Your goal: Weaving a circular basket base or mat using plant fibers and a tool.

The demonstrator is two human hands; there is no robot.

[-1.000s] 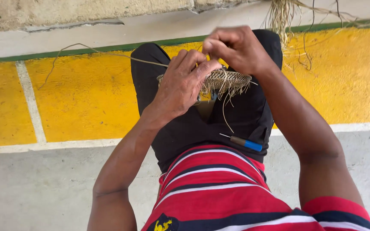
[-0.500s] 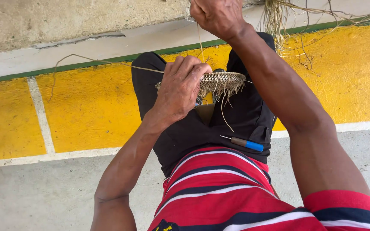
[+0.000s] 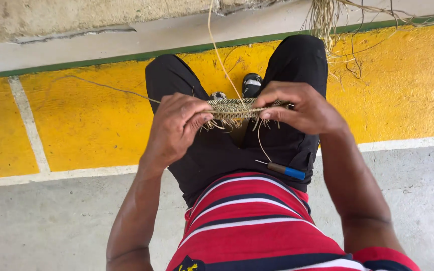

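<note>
- Head view looks straight down on a seated person whose two hands meet over the lap, just above the knees.
- The left hand [image 3: 177,125] is curled closed on the left end of a narrow woven straw band [image 3: 234,106], thumb and fingers pinching it.
- The right hand [image 3: 300,108] grips the band's right end, fingers folded over the top and thumb tucked beneath.
- The band lies flat and level between the two hands, loose fibre ends hanging from its lower edge.
- One long straw strand [image 3: 219,55] rises from the middle of the band up out of the top of the picture; another thin strand [image 3: 101,85] trails off leftward across the yellow floor stripe [image 3: 86,120].
- A small tool with a blue handle [image 3: 287,171] rests on the right thigh of the black trousers [image 3: 212,155], near the right wrist but apart from it.
- Below that shows a red shirt with white and dark stripes [image 3: 247,226].
- A bundle of loose straw [image 3: 327,17] lies at the top edge, beyond the right knee.
- The toe of a dark sandal [image 3: 252,83] shows between the knees, underneath the band.
- Grey concrete floor [image 3: 51,226] runs along either side of the person.
</note>
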